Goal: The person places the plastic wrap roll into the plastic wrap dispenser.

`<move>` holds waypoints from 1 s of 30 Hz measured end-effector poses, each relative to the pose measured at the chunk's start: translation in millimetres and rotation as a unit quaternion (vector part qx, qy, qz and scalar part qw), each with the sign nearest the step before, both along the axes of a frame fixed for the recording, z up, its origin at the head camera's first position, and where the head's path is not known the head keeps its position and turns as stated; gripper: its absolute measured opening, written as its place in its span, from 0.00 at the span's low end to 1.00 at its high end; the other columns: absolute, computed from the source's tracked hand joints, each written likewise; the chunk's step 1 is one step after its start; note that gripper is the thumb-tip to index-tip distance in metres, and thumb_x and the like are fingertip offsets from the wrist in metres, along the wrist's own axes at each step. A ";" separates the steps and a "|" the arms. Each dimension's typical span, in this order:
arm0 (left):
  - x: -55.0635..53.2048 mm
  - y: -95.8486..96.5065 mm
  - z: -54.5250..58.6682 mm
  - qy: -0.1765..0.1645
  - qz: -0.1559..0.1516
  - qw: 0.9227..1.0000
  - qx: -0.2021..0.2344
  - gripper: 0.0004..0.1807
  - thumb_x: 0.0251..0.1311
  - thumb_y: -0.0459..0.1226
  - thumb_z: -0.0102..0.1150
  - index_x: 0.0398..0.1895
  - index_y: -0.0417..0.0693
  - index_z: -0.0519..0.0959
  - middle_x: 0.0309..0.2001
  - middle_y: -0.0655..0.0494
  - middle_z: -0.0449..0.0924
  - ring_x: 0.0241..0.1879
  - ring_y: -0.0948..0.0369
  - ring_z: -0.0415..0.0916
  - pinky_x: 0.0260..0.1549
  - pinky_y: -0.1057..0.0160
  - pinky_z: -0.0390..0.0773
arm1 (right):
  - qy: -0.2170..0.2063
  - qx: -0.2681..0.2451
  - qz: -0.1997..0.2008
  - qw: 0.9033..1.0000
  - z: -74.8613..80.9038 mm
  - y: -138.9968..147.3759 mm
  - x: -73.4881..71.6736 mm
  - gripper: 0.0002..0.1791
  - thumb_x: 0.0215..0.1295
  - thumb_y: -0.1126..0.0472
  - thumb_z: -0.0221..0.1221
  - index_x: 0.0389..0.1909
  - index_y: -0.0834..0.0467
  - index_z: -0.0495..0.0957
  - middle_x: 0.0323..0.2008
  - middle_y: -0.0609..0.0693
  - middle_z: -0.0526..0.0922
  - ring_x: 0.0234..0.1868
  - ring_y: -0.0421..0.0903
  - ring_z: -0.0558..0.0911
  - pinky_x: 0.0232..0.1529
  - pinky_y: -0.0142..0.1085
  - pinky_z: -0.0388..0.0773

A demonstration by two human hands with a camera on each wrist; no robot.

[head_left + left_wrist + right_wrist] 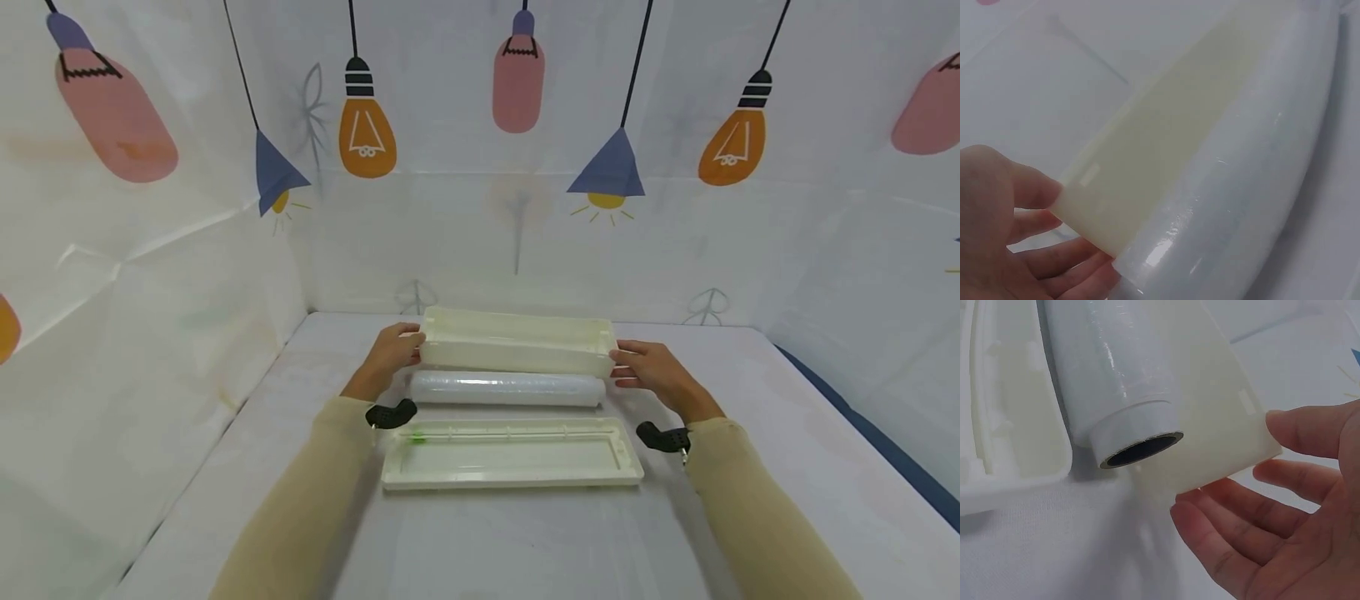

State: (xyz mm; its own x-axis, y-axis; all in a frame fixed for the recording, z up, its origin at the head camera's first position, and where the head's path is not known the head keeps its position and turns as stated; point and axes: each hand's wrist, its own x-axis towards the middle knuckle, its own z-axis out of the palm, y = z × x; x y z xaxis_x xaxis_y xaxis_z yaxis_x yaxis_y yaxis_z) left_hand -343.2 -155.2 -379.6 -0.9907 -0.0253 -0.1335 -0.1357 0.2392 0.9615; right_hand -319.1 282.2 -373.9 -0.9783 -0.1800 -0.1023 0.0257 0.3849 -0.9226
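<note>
A long cream plastic box (517,358), tilted toward me, is held at its two ends. My left hand (388,357) grips its left end, thumb at the upper edge and fingers underneath, as the left wrist view shows. At the opposite end my right hand (658,375) holds it the same way, with the thumb (1300,430) on the corner. Just in front of the box lies a roll of cling film (506,388), whose hollow cardboard core (1141,450) shows in the right wrist view. Nearest me is a flat cream lid (517,467) with a slide rail and a small green piece (417,437).
Everything stands on a white-covered table (525,550). A white sheet printed with lamps and bulbs (450,225) hangs behind it and along the sides. Black straps (392,414) sit on both wrists.
</note>
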 end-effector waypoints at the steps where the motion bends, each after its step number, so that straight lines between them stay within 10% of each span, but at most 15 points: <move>1: 0.3 -0.9 -0.5 -0.002 0.000 1.000 0.001 0.26 0.75 0.38 0.50 0.72 0.39 0.66 0.62 0.37 0.73 0.57 0.47 0.75 0.58 0.52 0.76 | -0.001 -0.001 0.004 1.000 0.2 -0.7 0.2 0.37 0.77 0.55 0.55 0.75 0.71 0.53 0.65 0.72 0.69 0.60 0.63 0.77 0.55 0.46 0.79; 30: 12.1 -15.1 -13.5 -0.021 0.011 1.000 -0.002 0.28 0.75 0.41 0.50 0.75 0.44 0.65 0.66 0.40 0.71 0.59 0.48 0.75 0.58 0.53 0.75 | -0.020 0.023 0.033 0.999 -3.4 -11.8 -3.8 0.36 0.78 0.55 0.52 0.77 0.69 0.51 0.68 0.71 0.66 0.60 0.62 0.77 0.59 0.52 0.75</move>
